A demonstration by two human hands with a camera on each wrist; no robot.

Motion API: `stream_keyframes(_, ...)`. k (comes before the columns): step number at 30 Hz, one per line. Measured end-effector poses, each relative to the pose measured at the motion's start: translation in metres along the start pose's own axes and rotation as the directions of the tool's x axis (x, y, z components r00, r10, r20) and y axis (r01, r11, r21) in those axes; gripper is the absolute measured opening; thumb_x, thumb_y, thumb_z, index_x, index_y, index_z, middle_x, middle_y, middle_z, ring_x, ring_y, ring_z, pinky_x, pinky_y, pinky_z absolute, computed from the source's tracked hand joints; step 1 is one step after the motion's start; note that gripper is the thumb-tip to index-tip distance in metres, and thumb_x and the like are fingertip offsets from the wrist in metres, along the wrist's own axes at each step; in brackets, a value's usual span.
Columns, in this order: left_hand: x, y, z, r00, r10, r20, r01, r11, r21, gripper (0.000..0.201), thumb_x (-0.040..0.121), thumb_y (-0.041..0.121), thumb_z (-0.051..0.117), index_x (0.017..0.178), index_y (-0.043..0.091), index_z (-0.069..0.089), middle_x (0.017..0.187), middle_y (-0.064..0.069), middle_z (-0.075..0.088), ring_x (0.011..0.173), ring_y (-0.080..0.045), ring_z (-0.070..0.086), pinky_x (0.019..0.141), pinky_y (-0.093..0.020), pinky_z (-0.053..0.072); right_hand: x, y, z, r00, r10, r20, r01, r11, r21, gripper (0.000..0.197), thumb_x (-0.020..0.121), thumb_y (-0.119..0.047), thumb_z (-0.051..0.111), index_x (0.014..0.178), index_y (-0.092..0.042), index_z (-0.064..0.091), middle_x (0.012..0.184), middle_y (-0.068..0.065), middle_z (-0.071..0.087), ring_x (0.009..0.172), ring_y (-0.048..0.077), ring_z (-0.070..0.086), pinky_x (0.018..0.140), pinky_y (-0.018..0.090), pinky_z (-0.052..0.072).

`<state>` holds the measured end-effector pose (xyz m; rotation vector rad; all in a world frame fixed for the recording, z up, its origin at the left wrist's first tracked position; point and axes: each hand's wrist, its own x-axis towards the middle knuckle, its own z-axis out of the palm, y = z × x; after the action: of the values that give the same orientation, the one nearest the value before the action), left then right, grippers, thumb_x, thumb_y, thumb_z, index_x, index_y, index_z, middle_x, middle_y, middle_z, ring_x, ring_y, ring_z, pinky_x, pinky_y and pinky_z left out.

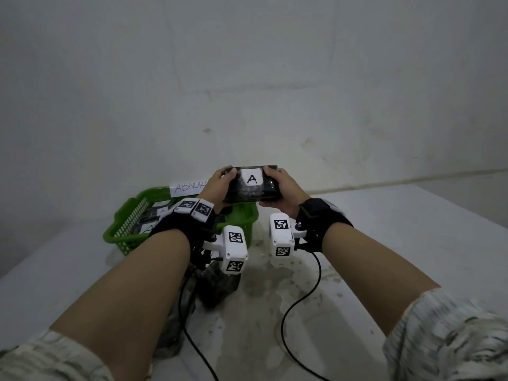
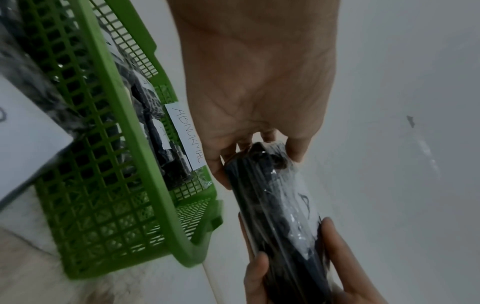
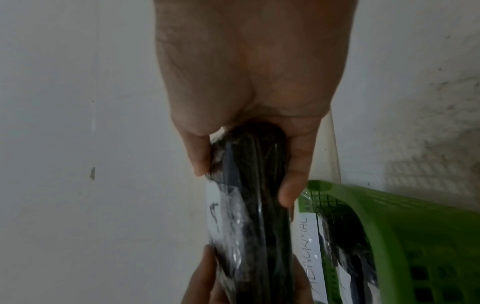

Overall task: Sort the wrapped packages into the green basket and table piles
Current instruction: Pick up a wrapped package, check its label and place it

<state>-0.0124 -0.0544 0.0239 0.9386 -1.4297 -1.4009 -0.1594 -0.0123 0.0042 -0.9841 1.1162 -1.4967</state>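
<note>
Both hands, left hand (image 1: 217, 185), right hand (image 1: 283, 188), gripping package (image 1: 251, 188) ends above basket (image 1: 121, 229) rim

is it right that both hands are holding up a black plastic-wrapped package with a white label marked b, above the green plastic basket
Not quite: the white label reads A, not B, as the head view shows. The rest holds: the left hand and right hand each grip one end of the black plastic-wrapped package, raised above the green plastic basket.

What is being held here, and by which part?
A black wrapped package labelled A, held up over the green basket: the left hand grips its left end, the right hand its right end.
</note>
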Motion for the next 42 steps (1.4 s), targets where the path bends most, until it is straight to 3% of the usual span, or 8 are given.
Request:
stream_keyframes(7, -0.016, 0.001, -0.026, 0.995, 0.097, -0.014, -0.098, 0.991, -0.092, 0.04, 0.096, 0.015, 0.05, 0.135, 0.014, 0.046, 0.126, -0.017, 0.056, 0.102, -0.027, 0.058, 0.093, -0.045, 0.049, -0.015, -0.001, 0.026, 0.999, -0.028, 0.033, 0.028, 1.0, -0.005, 0.05, 0.086, -0.017, 0.068, 0.124, -0.014, 0.036, 0.112, 0.006, 0.054, 0.092, 0.018, 0.06, 0.054, 0.029, 0.055)
stream_keyframes(12, -0.029, 0.002, -0.034, 0.993, 0.071, 0.095, -0.051, 0.979, -0.198, 0.054, 0.091, 0.001, 0.053, 0.14, 0.02, 0.037, 0.11, -0.01, 0.06, 0.088, -0.022, 0.062, 0.064, -0.028, 0.058, -0.016, -0.001, 0.031, 0.997, -0.081, 0.013, 0.081, 0.996, -0.042, 0.058, 0.081, -0.005, 0.071, 0.127, -0.011, 0.036, 0.108, 0.004, 0.055, 0.089, 0.017, 0.062, 0.053, 0.027, 0.054)
stream_keyframes(18, -0.032, 0.004, -0.046, 0.987, 0.128, 0.094, -0.113, 0.981, -0.155, 0.071, 0.087, -0.008, 0.056, 0.146, 0.021, 0.031, 0.105, -0.01, 0.061, 0.089, -0.022, 0.062, 0.084, -0.037, 0.052, -0.021, 0.0, 0.04, 0.995, -0.064, 0.072, 0.067, 0.997, -0.036, 0.065, 0.082, -0.006, 0.071, 0.131, -0.017, 0.03, 0.109, 0.001, 0.054, 0.093, 0.017, 0.06, 0.059, 0.028, 0.058)
stream_keyframes(23, -0.039, 0.007, -0.049, 0.986, 0.128, 0.104, -0.101, 0.966, -0.239, 0.059, 0.092, 0.002, 0.053, 0.144, 0.023, 0.034, 0.114, -0.012, 0.059, 0.097, -0.023, 0.061, 0.081, -0.037, 0.055, -0.019, -0.001, 0.043, 0.991, -0.121, 0.058, 0.121, 0.993, 0.004, 0.07, 0.079, 0.005, 0.069, 0.129, -0.02, 0.029, 0.109, 0.004, 0.057, 0.088, 0.02, 0.062, 0.053, 0.026, 0.054)
stream_keyframes(30, -0.046, 0.003, -0.057, 0.974, 0.194, 0.113, -0.176, 0.973, -0.152, 0.052, 0.092, 0.0, 0.051, 0.138, 0.023, 0.043, 0.109, -0.006, 0.059, 0.092, -0.017, 0.061, 0.083, -0.039, 0.055, -0.02, -0.002, 0.05, 0.998, -0.033, 0.056, 0.033, 0.999, 0.006, 0.039, 0.086, -0.03, 0.067, 0.111, -0.028, 0.038, 0.11, 0.003, 0.056, 0.091, 0.022, 0.059, 0.063, 0.033, 0.051)
stream_keyframes(37, -0.04, 0.006, -0.053, 0.997, 0.01, -0.077, -0.009, 1.0, 0.016, 0.054, 0.092, 0.024, 0.058, 0.136, 0.027, 0.026, 0.127, -0.01, 0.051, 0.112, -0.029, 0.056, 0.093, -0.05, 0.05, -0.019, 0.0, 0.059, 0.965, -0.26, 0.04, 0.254, 0.961, 0.11, 0.034, 0.084, -0.011, 0.069, 0.093, -0.025, 0.039, 0.108, 0.004, 0.053, 0.087, 0.023, 0.062, 0.065, 0.037, 0.055)
stream_keyframes(40, -0.039, 0.008, -0.049, 0.997, -0.004, -0.073, -0.006, 0.991, -0.137, 0.031, 0.098, 0.018, 0.047, 0.124, 0.016, 0.03, 0.102, -0.011, 0.055, 0.083, -0.022, 0.06, 0.079, -0.039, 0.053, -0.023, -0.003, 0.069, 0.958, -0.249, 0.143, 0.224, 0.96, 0.171, 0.031, 0.074, -0.031, 0.071, 0.088, -0.021, 0.045, 0.102, 0.007, 0.059, 0.089, 0.025, 0.061, 0.079, 0.041, 0.05)
stream_keyframes(42, -0.038, 0.01, -0.05, 1.0, -0.002, -0.03, -0.005, 0.966, -0.26, 0.033, 0.101, 0.024, 0.039, 0.13, 0.009, 0.035, 0.105, -0.016, 0.057, 0.092, -0.029, 0.061, 0.083, -0.043, 0.051, -0.026, -0.005, 0.069, 0.963, -0.212, 0.167, 0.191, 0.973, 0.13, 0.028, 0.08, -0.04, 0.066, 0.085, -0.017, 0.05, 0.096, 0.01, 0.062, 0.083, 0.023, 0.061, 0.071, 0.033, 0.051)
